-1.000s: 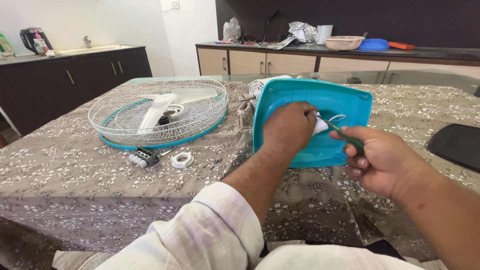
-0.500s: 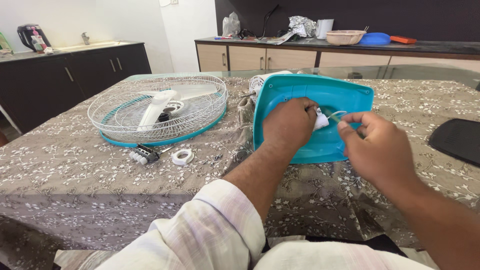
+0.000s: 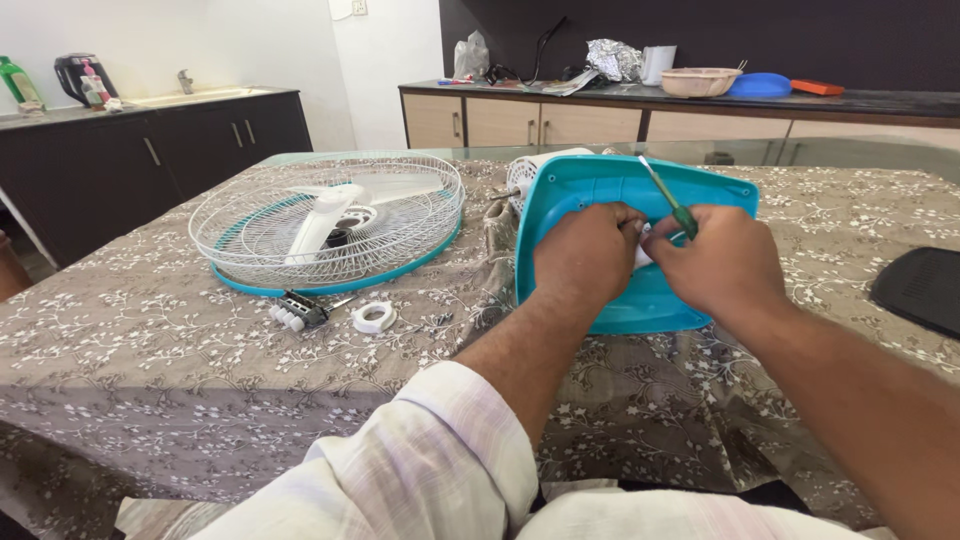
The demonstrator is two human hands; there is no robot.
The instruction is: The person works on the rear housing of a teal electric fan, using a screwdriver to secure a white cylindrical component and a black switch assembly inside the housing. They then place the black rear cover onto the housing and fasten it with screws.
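Observation:
A teal plastic fan base (image 3: pixel 600 185) stands tilted on the table in front of me, its hollow underside facing me. My left hand (image 3: pixel 585 255) rests inside it, fingers curled on a white part. My right hand (image 3: pixel 715 265) is beside it, closed around a green-handled screwdriver (image 3: pixel 668 200) whose shaft points up and to the left over the base's upper rim. A white motor housing (image 3: pixel 535 170) shows behind the base's left edge.
A wire fan guard with a teal rim (image 3: pixel 330 220) lies flat at the left, white blades inside. In front of it lie a small switch block (image 3: pixel 295 312) and a white ring (image 3: pixel 375 317). A black pad (image 3: pixel 920 290) sits at the right. Counters stand behind.
My right hand moved left, up against my left hand inside the base. The screwdriver swung from pointing left at the white part to pointing upward over the rim.

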